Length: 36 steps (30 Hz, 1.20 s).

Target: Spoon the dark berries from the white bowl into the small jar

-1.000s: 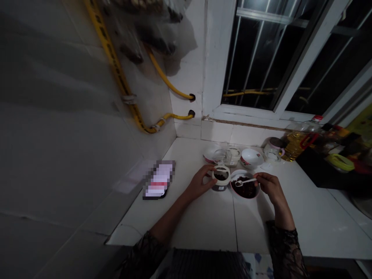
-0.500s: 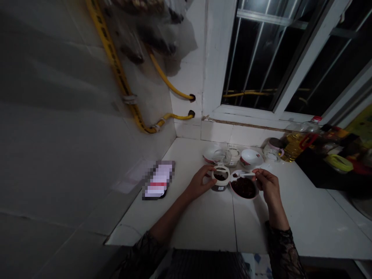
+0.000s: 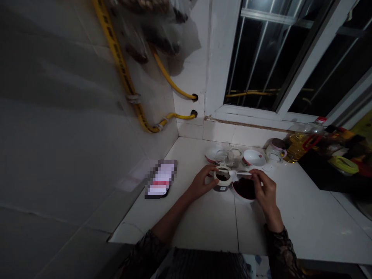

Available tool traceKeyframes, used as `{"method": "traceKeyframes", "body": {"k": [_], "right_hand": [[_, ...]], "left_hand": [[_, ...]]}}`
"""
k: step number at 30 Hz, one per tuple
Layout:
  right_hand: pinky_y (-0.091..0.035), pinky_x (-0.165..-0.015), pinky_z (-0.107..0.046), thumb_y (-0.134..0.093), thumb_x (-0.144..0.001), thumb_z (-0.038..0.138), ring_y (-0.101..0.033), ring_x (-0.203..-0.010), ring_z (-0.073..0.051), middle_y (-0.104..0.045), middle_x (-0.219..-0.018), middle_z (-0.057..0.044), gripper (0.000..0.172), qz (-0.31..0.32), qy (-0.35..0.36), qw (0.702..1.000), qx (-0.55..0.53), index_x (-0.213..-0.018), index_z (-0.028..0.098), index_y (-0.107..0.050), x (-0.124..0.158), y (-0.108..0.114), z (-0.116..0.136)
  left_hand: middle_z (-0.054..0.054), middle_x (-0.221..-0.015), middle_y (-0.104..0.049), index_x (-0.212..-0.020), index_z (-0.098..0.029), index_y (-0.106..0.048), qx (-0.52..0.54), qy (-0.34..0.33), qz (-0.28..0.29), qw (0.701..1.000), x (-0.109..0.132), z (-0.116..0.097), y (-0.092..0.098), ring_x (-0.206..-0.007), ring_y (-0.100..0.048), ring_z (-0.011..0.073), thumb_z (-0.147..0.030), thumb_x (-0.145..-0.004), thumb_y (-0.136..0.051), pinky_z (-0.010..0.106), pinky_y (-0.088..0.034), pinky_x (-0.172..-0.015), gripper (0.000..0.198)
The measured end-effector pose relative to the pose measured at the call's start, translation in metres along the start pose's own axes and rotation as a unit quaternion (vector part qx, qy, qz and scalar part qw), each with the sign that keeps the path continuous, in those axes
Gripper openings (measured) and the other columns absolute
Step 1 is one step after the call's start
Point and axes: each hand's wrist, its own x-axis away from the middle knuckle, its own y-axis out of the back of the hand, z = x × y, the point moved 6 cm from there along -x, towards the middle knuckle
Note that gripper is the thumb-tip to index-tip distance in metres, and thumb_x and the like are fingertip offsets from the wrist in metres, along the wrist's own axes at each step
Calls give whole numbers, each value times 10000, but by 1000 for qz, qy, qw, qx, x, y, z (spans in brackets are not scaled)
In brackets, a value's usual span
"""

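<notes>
The countertop [image 3: 203, 226] is white, a dark seam reaching its front edge. Midway stand a white spoon [image 3: 243, 174], a cream-rimmed jar [image 3: 222, 187] and a pink-rimmed bowl [image 3: 243, 199] of dark reddish-brown flakes [image 3: 243, 188]. Nearer the back edge, a white bowl [image 3: 254, 158] shows red marks; black lace-patterned sleeves [image 3: 281, 248] cross the front.

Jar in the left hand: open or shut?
Open. Dark contents show through the mouth of the jar, with the left hand at its side.
</notes>
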Motion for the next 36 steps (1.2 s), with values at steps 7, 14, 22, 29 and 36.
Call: {"method": "traceKeyframes", "body": {"k": [7,14,22,29,36], "right_hand": [[-445,-644,-296,-436,-858,310,-630,-640,-206,-684,-698,-49,248,63,-80,990,98,-890,214,-663,-6,8,-38],[-410,-594,-287,-425,-829,391,-596,-582,-196,-672,-620,-38,300,146,-137,980,16,-811,215,-668,0,-15,-40],[-262,-463,-248,-607,-638,470,-401,-446,-115,-598,-516,2,322,88,-284,939,-175,-744,173,-666,0,-3,-63],[-128,-420,-232,-675,-527,428,-271,-372,-56,-561,-460,23,334,69,-359,896,-253,-724,159,-647,2,-4,-68],[-125,-399,-217,-708,-515,420,-284,-363,-51,-559,-451,21,323,43,-366,891,-265,-696,160,-647,2,-3,-71]], "left_hand": [[110,-1252,-608,-1131,-219,-601,-6,0,1,1000,0,2,0,-1190,-579,253,-331,-855,-650,322,-536,-847,302],[114,-1296,-590,-1148,-218,-595,-1,11,-2,1000,2,5,1,-1215,-569,255,-327,-847,-670,322,-537,-856,329],[115,-1286,-593,-1148,-215,-593,2,4,0,1000,1,6,1,-1195,-581,249,-313,-849,-666,322,-536,-853,323],[113,-1286,-590,-1144,-219,-599,-5,3,2,1000,1,5,0,-1214,-568,255,-301,-848,-661,321,-541,-854,314],[104,-1258,-604,-1138,-220,-595,-8,-3,1,1000,1,3,0,-1209,-572,251,-302,-852,-653,320,-544,-846,302]]}}
